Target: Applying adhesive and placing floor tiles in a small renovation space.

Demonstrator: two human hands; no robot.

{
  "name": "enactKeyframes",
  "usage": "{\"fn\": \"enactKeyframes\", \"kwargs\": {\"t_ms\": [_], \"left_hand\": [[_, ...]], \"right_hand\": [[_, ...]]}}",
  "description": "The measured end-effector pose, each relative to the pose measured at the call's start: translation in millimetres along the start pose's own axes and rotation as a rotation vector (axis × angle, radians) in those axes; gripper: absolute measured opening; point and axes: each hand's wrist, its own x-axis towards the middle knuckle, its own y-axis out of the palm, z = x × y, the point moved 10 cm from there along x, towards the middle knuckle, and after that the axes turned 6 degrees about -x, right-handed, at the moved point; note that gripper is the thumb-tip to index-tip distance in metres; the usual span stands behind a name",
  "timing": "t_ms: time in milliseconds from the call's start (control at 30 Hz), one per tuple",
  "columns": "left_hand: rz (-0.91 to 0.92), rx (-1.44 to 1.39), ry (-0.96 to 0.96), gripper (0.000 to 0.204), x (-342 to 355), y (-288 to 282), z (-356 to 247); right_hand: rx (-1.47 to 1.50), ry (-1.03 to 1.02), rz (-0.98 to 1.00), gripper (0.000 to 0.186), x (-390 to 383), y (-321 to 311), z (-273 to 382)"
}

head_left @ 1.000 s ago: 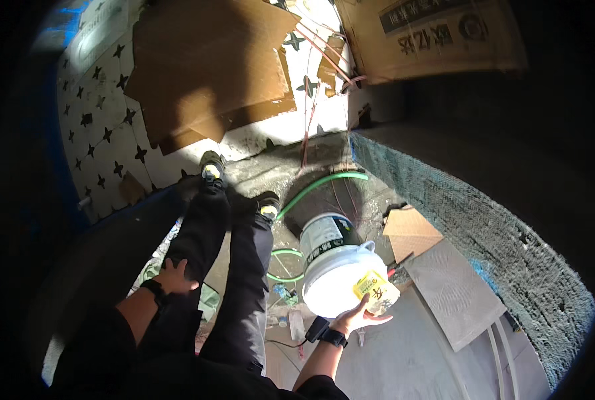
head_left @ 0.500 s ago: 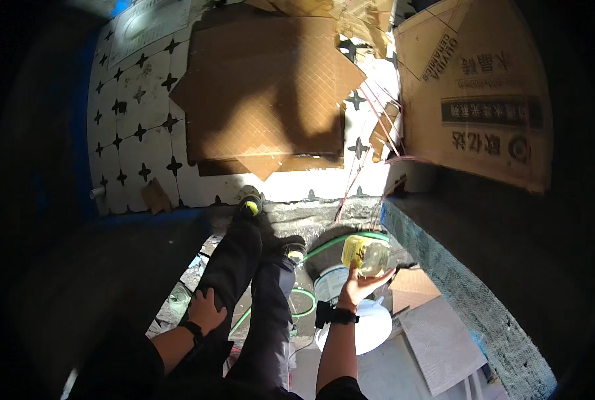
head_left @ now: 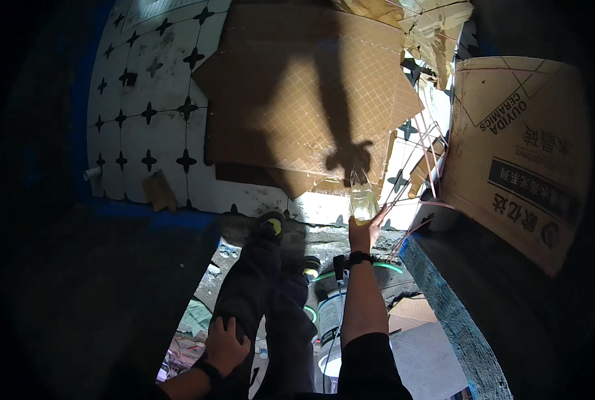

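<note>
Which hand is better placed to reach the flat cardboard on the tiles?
Probably the right hand: it is stretched forward, near the flat cardboard's lower edge in view, though it holds a clear container. The left hand rests farther back, on the left leg.

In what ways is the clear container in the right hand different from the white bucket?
The clear container is see-through, while the white bucket is opaque, with a label. The container is small enough for one hand; the bucket is clearly larger. The right hand grips the container, but neither hand holds the bucket, which is beside the legs. Both are partly hidden: the container by the hand, the bucket by the right arm.
</note>
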Motion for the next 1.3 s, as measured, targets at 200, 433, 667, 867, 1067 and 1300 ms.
{"fn": "enactKeyframes", "kwargs": {"t_ms": [200,433,667,867,1067,1300], "left_hand": [[0.027,-0.049,-0.047,0.056,4,4,4],[0.075,-0.13,-0.119,0.059,9,0,10],[-0.017,-0.085,-0.06,0.052,16,-13,2],[-0.024,-0.116,-0.03,0.054,17,-20,2],[-0.019,-0.039,-0.036,0.055,16,-13,1],[0.021,0.055,-0.029,0.056,12,-4,-22]], "right_hand": [[-0.308,-0.203,0.055,0.091,18,44,28],[-0.46,-0.274,0.206,0.093,12,88,92],[-0.468,-0.581,0.331,0.096,-15,146,213],[-0.831,-0.279,0.128,0.1,92,149,209],[-0.789,-0.087,0.253,0.117,101,79,127],[0.05,0.155,0.345,0.112,-25,-9,-56]]}}
